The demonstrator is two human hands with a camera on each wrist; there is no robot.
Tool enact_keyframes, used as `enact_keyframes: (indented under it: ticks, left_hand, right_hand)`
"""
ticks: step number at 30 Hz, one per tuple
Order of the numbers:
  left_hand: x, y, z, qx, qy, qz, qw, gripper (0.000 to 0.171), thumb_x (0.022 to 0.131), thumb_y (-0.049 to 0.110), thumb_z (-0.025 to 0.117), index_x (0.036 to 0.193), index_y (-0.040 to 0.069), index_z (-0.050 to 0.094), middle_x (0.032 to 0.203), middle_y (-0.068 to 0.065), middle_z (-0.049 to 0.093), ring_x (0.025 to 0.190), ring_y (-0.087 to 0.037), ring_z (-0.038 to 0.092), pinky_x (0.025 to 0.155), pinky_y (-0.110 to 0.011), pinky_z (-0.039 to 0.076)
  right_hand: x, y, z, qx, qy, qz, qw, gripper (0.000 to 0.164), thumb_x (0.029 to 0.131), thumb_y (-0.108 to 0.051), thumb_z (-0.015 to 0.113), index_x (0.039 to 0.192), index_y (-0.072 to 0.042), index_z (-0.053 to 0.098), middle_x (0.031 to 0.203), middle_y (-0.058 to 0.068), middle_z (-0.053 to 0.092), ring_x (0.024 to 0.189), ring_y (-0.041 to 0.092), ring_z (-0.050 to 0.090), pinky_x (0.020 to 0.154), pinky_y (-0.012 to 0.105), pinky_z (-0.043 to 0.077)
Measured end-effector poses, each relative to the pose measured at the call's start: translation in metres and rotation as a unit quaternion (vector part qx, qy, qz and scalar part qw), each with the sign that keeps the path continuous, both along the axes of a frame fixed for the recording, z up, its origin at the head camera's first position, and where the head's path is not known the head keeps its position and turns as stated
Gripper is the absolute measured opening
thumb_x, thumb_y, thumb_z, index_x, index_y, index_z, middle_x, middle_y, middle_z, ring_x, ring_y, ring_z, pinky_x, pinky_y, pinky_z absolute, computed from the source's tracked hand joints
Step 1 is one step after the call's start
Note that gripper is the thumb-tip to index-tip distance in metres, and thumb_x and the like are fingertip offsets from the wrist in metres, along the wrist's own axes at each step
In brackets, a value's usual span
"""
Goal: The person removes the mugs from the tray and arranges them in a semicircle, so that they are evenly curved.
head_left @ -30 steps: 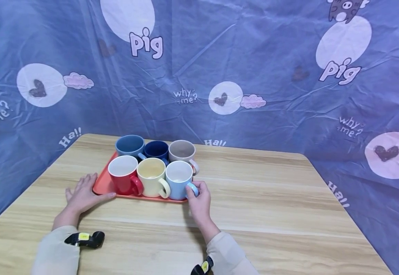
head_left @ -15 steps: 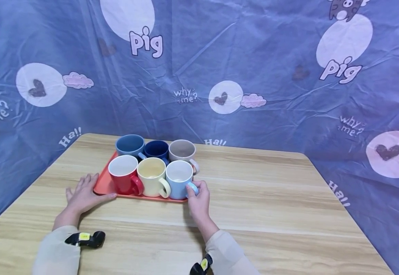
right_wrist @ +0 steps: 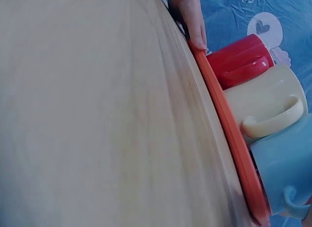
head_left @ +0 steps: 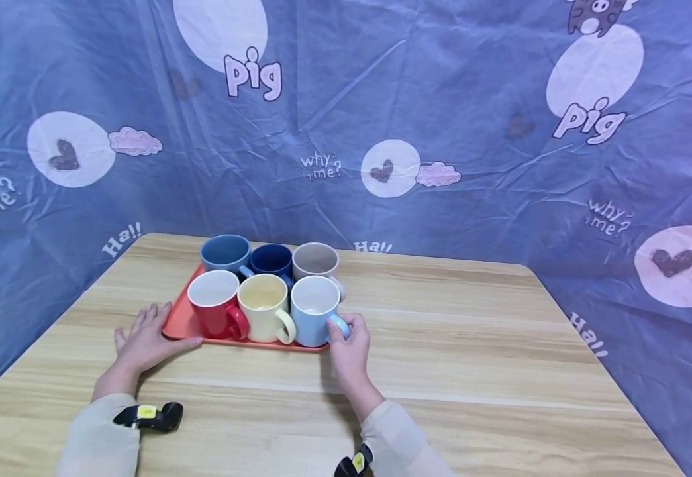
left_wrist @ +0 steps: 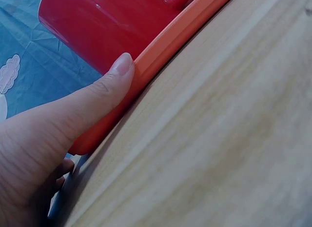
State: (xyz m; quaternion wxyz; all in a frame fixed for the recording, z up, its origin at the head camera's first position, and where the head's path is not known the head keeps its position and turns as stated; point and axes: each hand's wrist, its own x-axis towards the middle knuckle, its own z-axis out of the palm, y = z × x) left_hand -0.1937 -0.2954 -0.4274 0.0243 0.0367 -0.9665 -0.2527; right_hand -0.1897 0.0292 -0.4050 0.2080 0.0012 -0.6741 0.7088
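My right hand [head_left: 348,344] pinches the handle of a light blue mug [head_left: 312,323] at the front right corner of an orange-red tray [head_left: 181,323]. At the tray's front left corner, my left hand [head_left: 145,341] rests with fingers spread along the side and the thumb along the front edge. In the left wrist view that thumb [left_wrist: 105,88] touches the tray rim [left_wrist: 161,49] below a red mug [left_wrist: 107,27]. A cream mug [head_left: 259,318] stands between the red and light blue ones. In the right wrist view the right hand is almost wholly out of frame.
Behind the front row stand a grey-blue mug [head_left: 224,255], a navy mug [head_left: 271,260] and a grey mug [head_left: 316,262]. The wooden table [head_left: 459,344] extends to the right and toward me. A blue printed cloth [head_left: 471,119] hangs behind it.
The light blue mug has shifted slightly right with my right hand, its rim now higher in the head view and apart from the cream mug's rim. My left hand keeps its place.
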Motion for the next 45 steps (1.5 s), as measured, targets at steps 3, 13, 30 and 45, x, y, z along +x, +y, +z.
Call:
enact_keyframes:
  ticks: [3,13,30,45]
  left_hand:
    - [0.0,0.0,-0.001,0.001,0.0,0.0,1.0,0.113,0.061,0.067,0.058,0.134,-0.007,0.013,0.131,-0.037,0.007,0.119,-0.05,-0.004,0.081,-0.066,-0.016]
    - [0.002,-0.002,-0.002,-0.002,-0.001,0.004,1.0,0.113,0.061,0.067,0.058,0.133,-0.007,0.013,0.131,-0.038,0.007,0.119,-0.05,-0.004,0.081,-0.066,-0.016]
    - [0.003,-0.003,-0.002,-0.005,-0.002,0.005,1.0,0.113,0.061,0.067,0.058,0.134,-0.007,0.013,0.131,-0.037,0.008,0.119,-0.05,-0.004,0.081,-0.067,-0.015]
    - [0.001,0.0,0.0,0.0,0.005,0.001,1.0,0.113,0.061,0.067,0.058,0.134,-0.007,0.014,0.131,-0.037,0.007,0.119,-0.049,-0.004,0.081,-0.066,-0.016]
  right_hand:
    - [-0.001,0.004,0.0,-0.008,0.021,-0.004,1.0,0.01,0.077,0.007,0.057,0.083,0.007,0.05,0.072,0.01,0.054,0.067,0.013,0.049,0.057,0.022,0.045]
    - [0.01,0.016,0.019,-0.017,0.076,-0.015,0.997,0.01,0.077,0.004,0.059,0.08,0.005,0.05,0.072,0.016,0.056,0.067,0.012,0.05,0.059,0.021,0.045]
    - [0.018,0.044,0.048,-0.036,-0.003,-0.035,0.999,0.012,0.078,0.008,0.056,0.086,0.011,0.048,0.081,0.013,0.058,0.078,0.014,0.055,0.071,0.023,0.046]
    - [0.016,0.093,0.048,-0.042,0.025,-0.089,0.995,0.01,0.077,0.009,0.057,0.082,0.005,0.049,0.079,0.01,0.059,0.075,0.012,0.056,0.068,0.018,0.046]
